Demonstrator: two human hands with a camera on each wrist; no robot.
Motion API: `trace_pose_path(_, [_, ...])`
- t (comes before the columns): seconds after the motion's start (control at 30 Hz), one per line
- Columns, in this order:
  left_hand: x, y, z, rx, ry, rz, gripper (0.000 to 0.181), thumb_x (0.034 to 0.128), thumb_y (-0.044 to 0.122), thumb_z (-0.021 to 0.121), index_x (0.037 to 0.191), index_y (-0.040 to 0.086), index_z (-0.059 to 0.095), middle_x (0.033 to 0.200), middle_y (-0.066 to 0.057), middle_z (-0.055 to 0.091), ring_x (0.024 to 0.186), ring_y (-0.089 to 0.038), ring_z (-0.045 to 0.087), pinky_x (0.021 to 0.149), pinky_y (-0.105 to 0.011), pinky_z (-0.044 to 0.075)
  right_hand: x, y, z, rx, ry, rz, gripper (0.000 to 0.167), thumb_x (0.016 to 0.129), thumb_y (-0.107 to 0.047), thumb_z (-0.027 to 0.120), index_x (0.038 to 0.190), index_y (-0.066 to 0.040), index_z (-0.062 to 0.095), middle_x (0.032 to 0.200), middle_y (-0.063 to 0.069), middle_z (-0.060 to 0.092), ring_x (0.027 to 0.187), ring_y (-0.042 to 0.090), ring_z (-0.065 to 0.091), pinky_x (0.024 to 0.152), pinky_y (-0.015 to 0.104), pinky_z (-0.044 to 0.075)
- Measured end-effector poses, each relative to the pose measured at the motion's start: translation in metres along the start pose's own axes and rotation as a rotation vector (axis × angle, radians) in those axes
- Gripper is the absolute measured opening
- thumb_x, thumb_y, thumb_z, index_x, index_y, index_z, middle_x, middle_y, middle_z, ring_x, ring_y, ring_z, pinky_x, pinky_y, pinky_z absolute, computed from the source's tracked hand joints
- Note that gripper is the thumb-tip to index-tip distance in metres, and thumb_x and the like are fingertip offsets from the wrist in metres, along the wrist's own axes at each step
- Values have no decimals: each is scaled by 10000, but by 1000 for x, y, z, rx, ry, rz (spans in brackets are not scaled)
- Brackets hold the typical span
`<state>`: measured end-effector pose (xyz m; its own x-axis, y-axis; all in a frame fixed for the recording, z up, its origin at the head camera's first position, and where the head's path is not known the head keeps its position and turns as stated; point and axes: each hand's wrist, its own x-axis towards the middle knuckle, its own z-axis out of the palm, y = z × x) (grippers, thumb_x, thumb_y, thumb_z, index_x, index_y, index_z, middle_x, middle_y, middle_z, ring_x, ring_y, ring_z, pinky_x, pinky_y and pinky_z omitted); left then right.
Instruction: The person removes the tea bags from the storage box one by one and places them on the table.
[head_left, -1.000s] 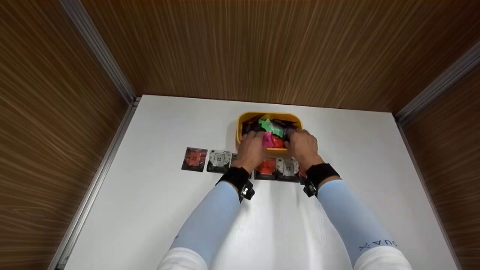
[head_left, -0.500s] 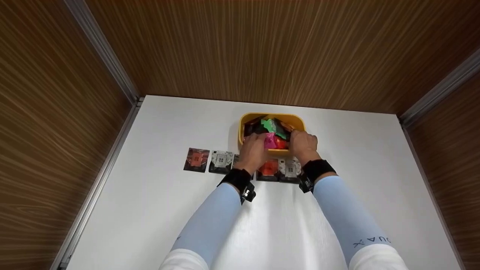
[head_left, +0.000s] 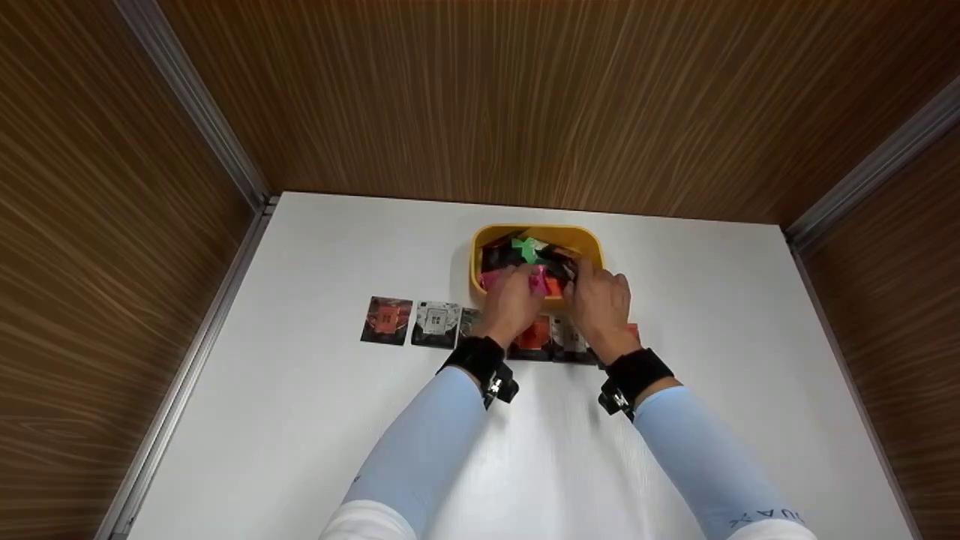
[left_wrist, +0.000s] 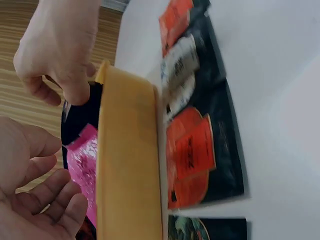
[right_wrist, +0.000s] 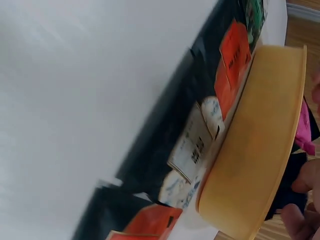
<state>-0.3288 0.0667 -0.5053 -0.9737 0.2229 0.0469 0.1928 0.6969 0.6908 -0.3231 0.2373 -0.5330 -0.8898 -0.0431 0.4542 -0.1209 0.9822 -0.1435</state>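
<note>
In the head view, both hands are over a yellow bin (head_left: 556,302) of mixed packets. My left hand (head_left: 511,304) is at the front left, its fingers loosely curled beside a pink packet (left_wrist: 84,162); the left wrist view shows no firm hold. My right hand (head_left: 602,304) is at the front right, and its thumb and fingers pinch a dark packet (right_wrist: 292,182). A green packet (head_left: 527,250) lies behind the hands, among black ones. The bin wall hides the lower contents in both wrist views.
In front of the bin a row of flat packets lies on the white table (head_left: 300,420): red (head_left: 387,320), white (head_left: 436,322), a greenish one (head_left: 469,321), then red (head_left: 532,337), white (head_left: 568,341) and red (head_left: 634,331). Wood-grain walls (head_left: 480,97) surround the table.
Both hands have shifted a little within the bin. The green packet is partly covered by dark ones, and pink wrapping now shows left of my left hand's fingers.
</note>
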Motion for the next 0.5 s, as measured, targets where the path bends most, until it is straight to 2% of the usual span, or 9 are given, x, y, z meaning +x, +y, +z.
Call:
trace_pose_path(0.1, [2, 6, 1, -178, -17, -70, 375, 1073, 248, 613, 1400, 70, 661, 1232, -89, 758, 1137, -229, 712, 973, -361, 570, -11, -5, 1, 64, 126, -58, 418, 939, -154, 776, 1285, 8, 607, 824, 213, 686, 793, 424, 656, 682, 478, 453])
trace_pose_path(0.2, [2, 11, 0, -345, -28, -162, 474, 1083, 348, 594, 1429, 24, 610, 1240, -117, 753, 1119, -230, 719, 951, -371, 577, -22, -11, 3, 103, 241, -135, 420, 934, -158, 795, 1288, -14, 619, 895, 186, 715, 834, 389, 645, 673, 450, 451])
trace_pose_path(0.3, [1, 15, 0, -430, -6, -201, 579, 1075, 422, 593, 1460, -7, 542, 1228, -153, 744, 1116, -260, 716, 918, -388, 584, -30, -15, 5, 113, 331, -212, 356, 941, -166, 790, 1231, -25, 641, 994, 161, 736, 885, 365, 642, 680, 447, 469])
trace_pose_path(0.4, [0, 17, 0, -473, 17, -202, 589, 1069, 397, 614, 1486, -3, 504, 1222, -160, 740, 1106, -266, 716, 876, -376, 589, -36, -16, 4, 146, 353, -263, 349, 943, -181, 789, 1231, -41, 649, 1124, 137, 722, 970, 346, 637, 727, 449, 484])
trace_pose_path(0.5, [-2, 17, 1, -485, 29, -198, 575, 1060, 330, 627, 1524, 24, 478, 1233, -149, 739, 1106, -242, 711, 863, -338, 578, -42, -13, 1, 244, 315, -275, 350, 935, -165, 790, 1238, -39, 669, 1203, 136, 700, 1039, 346, 624, 796, 463, 486])
